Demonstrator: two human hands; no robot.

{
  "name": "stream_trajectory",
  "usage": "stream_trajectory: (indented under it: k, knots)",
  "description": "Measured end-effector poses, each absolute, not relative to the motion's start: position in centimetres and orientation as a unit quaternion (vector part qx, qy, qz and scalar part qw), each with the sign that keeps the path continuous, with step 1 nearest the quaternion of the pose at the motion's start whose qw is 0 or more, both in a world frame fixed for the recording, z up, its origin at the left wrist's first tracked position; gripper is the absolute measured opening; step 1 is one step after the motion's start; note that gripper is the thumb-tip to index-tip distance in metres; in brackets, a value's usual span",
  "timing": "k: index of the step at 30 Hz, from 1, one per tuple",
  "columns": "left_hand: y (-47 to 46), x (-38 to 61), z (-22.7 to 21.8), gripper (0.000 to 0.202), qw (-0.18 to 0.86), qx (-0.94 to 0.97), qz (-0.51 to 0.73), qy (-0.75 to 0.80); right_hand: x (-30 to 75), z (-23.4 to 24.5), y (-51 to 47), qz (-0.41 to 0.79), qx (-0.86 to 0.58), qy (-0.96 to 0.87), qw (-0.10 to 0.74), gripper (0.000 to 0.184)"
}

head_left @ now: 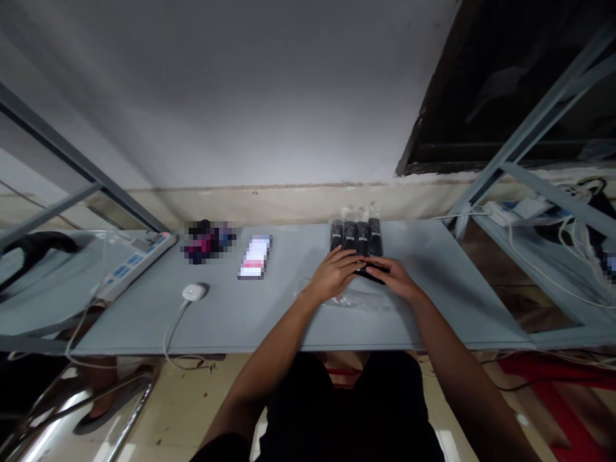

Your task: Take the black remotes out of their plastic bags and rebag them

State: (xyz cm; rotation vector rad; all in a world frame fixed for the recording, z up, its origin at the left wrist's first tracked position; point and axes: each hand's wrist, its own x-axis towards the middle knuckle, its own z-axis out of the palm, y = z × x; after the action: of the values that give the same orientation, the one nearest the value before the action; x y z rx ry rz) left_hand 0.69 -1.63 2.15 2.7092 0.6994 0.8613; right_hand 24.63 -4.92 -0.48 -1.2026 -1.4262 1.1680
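Note:
Several black rolled bundles (350,235) in clear plastic sleeves lie side by side near the back edge of the table, each with a small pale label. In front of them, my left hand (335,273) lies with its fingers stretched out to the right, over the near ends of the bundles. My right hand (394,277) meets it from the other side, its thumb and fingers around a black flat item (378,273), which the hands partly cover. Beneath my hands is a crumpled clear plastic bag (359,299).
Left of my hands are a phone (255,256) with a lit screen, a blurred dark and pink object (206,240) and a white round charger (194,292) on a cable. Power strips (137,266) lie at the left. Metal frame posts (524,122) flank the table (447,289).

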Motion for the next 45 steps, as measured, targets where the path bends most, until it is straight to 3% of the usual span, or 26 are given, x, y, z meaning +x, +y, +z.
stream_trajectory:
  k: [3, 6, 9, 13, 18, 22, 34, 39, 45]
  knots:
    - [-2.2, 0.3, 3.2, 0.043, 0.136, 0.910, 0.312, 0.237, 25.1, -0.8, -4.6, 0.482, -0.487, -0.502, 0.528, 0.054]
    - [-2.8, -0.3, 3.8, 0.069, 0.196, 0.926, 0.237, 0.216, 25.4, -1.2, -4.2, 0.496, -0.471, -0.419, 0.597, 0.068]
    - [-3.0, -0.5, 3.6, 0.080, 0.219, 0.939, 0.150, 0.218, 25.5, -1.9, -3.8, 0.483, -0.465, -0.379, 0.638, 0.070]
    - [-2.8, -0.6, 3.2, 0.063, 0.222, 0.941, 0.105, 0.232, 25.5, -2.8, -3.5, 0.463, -0.476, -0.386, 0.641, 0.078]
    - [-1.9, -1.6, 2.9, 0.046, 0.198, 0.927, 0.136, 0.289, 25.1, -2.8, -3.5, 0.454, -0.498, -0.386, 0.631, 0.131]
    - [-1.4, -2.5, 2.7, 0.047, 0.178, 0.913, 0.155, 0.332, 24.8, -2.6, -3.7, 0.433, -0.521, -0.405, 0.614, 0.147]
    - [-1.8, -2.2, 3.1, 0.046, 0.173, 0.894, 0.191, 0.366, 24.7, -2.3, -3.8, 0.407, -0.552, -0.383, 0.619, 0.145]
    - [-2.4, 0.2, 2.9, 0.055, 0.129, 0.885, 0.164, 0.417, 23.7, -2.3, -3.8, 0.370, -0.536, -0.390, 0.651, 0.132]
    - [-2.8, 1.8, 2.9, 0.048, 0.088, 0.881, 0.144, 0.443, 22.5, -2.0, -4.1, 0.351, -0.538, -0.393, 0.658, 0.114]
